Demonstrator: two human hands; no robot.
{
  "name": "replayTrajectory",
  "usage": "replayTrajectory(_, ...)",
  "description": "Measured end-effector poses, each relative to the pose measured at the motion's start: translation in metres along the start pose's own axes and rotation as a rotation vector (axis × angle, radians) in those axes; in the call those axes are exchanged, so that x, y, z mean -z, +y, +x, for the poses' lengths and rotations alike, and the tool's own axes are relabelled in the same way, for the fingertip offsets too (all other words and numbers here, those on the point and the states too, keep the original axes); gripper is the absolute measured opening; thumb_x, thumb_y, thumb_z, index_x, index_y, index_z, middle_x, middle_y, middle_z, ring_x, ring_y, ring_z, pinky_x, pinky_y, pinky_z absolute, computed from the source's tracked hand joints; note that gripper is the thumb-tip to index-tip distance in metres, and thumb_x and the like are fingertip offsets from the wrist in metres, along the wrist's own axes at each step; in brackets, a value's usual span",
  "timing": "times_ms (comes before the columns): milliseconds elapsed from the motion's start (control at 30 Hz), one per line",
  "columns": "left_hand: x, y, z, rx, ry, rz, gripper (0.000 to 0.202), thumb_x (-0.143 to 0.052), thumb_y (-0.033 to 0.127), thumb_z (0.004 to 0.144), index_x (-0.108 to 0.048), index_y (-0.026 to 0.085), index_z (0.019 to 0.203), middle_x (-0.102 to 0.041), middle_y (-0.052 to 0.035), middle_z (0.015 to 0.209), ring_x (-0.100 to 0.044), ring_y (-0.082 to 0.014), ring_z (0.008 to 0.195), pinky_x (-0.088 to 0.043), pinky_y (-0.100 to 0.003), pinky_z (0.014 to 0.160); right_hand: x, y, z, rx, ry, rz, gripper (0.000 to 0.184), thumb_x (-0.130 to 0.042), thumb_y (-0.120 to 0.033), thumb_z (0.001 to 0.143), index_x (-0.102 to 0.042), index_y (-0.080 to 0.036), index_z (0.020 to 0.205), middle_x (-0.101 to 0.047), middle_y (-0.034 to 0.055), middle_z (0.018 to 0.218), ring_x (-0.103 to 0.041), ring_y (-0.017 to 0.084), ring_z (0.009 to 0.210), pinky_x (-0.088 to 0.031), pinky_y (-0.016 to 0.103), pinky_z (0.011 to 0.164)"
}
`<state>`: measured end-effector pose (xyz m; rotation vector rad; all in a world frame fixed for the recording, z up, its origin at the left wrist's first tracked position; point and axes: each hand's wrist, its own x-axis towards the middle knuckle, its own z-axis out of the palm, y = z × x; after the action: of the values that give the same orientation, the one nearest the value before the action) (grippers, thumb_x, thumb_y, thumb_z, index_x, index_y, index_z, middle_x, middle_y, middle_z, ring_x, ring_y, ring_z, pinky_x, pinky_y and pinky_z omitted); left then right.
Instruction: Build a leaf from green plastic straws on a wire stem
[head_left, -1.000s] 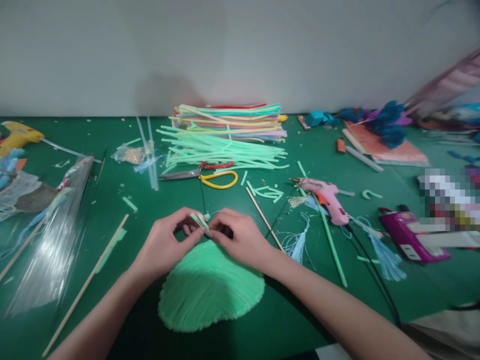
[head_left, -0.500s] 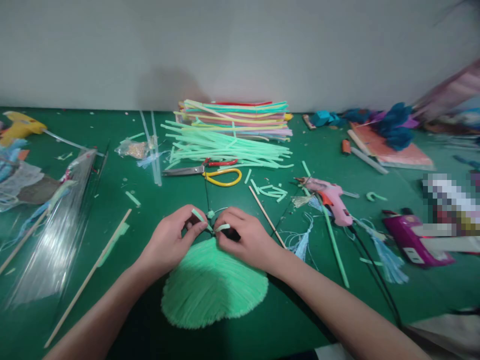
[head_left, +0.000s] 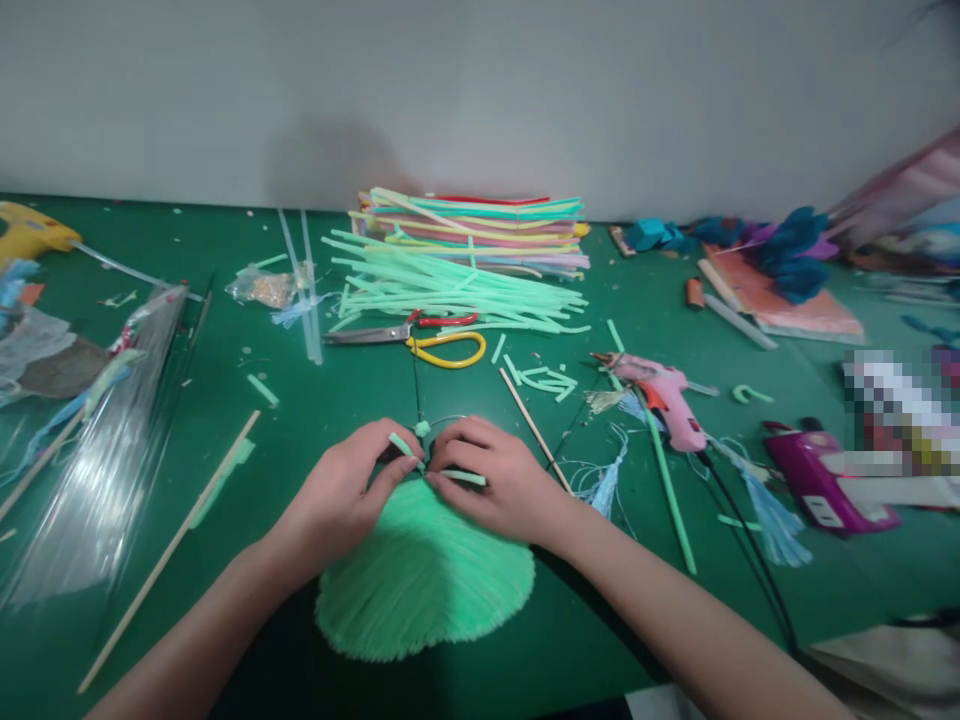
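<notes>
The left hand (head_left: 349,480) and right hand (head_left: 495,480) are meeting at the fingertips, each pinching a fuzzy green strip (head_left: 469,479); one end is poking up from the left grip, the other is crossing the right fingers, and I cannot tell whether these are one piece. The fan (head_left: 427,590) is lying just below the grip, its narrow top tucking under the fingertips.

A loosening pinch could be letting the strip spring askew, as its ends are short; uneven pulling could be bending the fan's top. The dark strand (head_left: 418,390) reaching the grip from above could be snagging.

The fan is looking plush and combed, fine ribs spreading to a rounded, shallowly notched edge. Above the grip, scissors (head_left: 450,350) are showing metal blades and coloured loops; to its right, a silky tassel (head_left: 609,475) is fraying; to its left, a smooth stick (head_left: 169,550) is slanting.
</notes>
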<state>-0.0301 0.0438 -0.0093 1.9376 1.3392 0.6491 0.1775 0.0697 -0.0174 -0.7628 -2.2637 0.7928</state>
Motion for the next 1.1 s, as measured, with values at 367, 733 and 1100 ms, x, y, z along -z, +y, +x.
replayTrajectory(367,0.0009,0.0024,0.0004,0.085,-0.020,-0.049,0.014,-0.048,0.034,0.095,-0.059,0.025,0.092,-0.070,0.0023,0.091,-0.064,-0.0161,0.085,-0.045,-0.027,0.075,-0.0006,0.0004,-0.0009,0.009,-0.039,-0.043,0.011,-0.056,-0.019,0.092,-0.065,-0.017,0.087,-0.065,0.0073,0.090,-0.060,0.018,0.085,-0.050,0.034,0.080)
replayTrajectory(733,0.0013,0.0029,0.0013,0.158,-0.005,-0.115,0.017,-0.052,0.039,0.093,-0.060,0.024,0.090,-0.071,0.0021,0.086,-0.065,-0.0161,0.080,-0.045,-0.026,0.071,-0.0014,0.0013,0.0009,0.008,-0.052,-0.060,0.011,-0.058,-0.020,0.092,-0.067,-0.015,0.088,-0.066,0.0076,0.089,-0.060,0.019,0.085,-0.049,0.033,0.079)
replayTrajectory(1100,0.0044,0.0042,-0.0049,0.032,0.084,0.084,0.013,-0.059,0.033,0.089,-0.068,0.024,0.094,-0.071,-0.0025,0.099,-0.064,-0.0203,0.093,-0.049,-0.033,0.081,-0.0019,0.0045,-0.0006,-0.028,-0.023,0.004,0.008,-0.061,-0.022,0.092,-0.067,-0.017,0.089,-0.064,0.0062,0.090,-0.059,0.018,0.088,-0.049,0.033,0.081)
